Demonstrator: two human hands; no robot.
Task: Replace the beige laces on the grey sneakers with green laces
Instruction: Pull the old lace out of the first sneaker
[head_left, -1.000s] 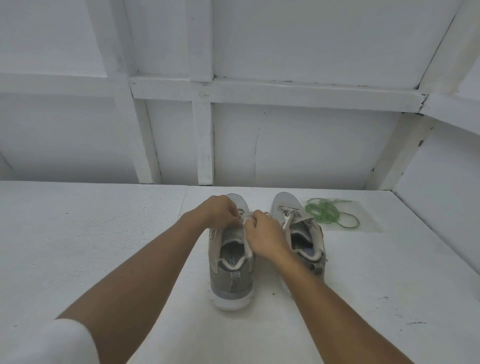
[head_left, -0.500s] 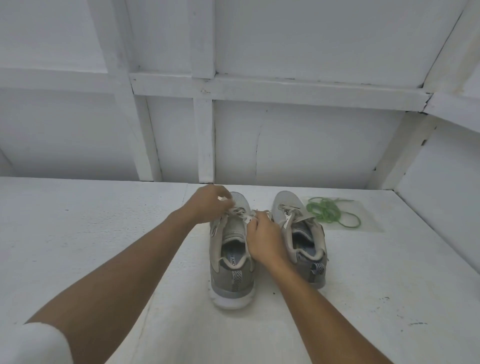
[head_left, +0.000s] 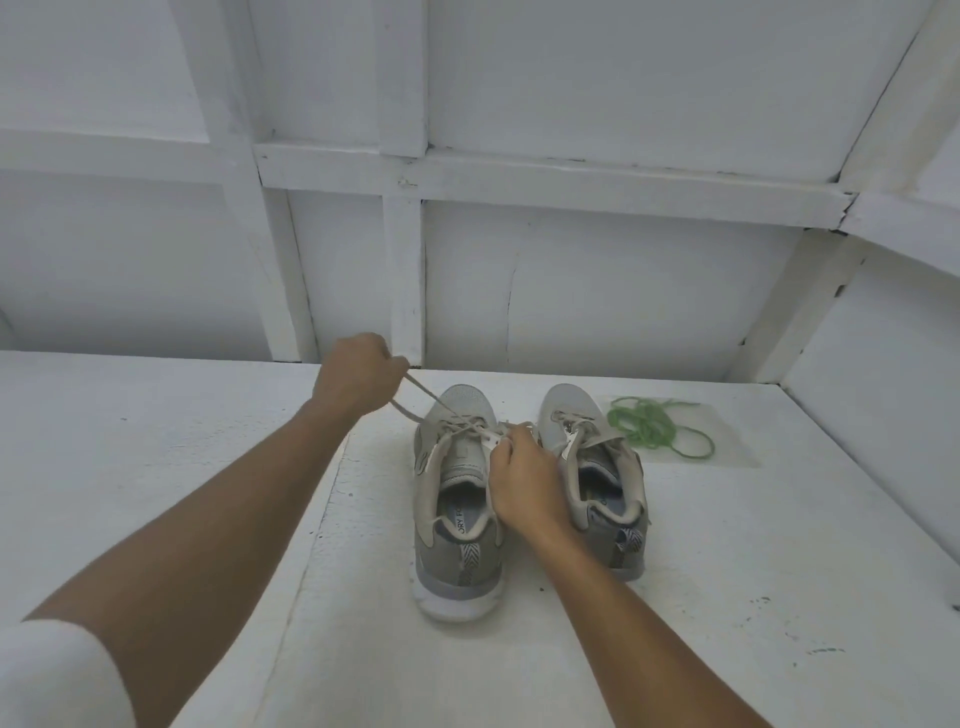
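left hand grips the beige lace, right hand pinches it at the left sneaker; i'd pull steady.

Sneakers side by side on table; laces just right.

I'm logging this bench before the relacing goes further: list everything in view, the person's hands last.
grey sneakers: two, grey, side by side on the surface, heels nearest
beige lace: one per sneaker, beige; the left sneaker's stretched up-left
green laces: one bundle, green, on the clear sheet right of the sneakers
surface: one, white, under everything
wall: one, white, framed panels behind
left hand: one, grips the lace end
right hand: one, pinches the lace at the eyelets
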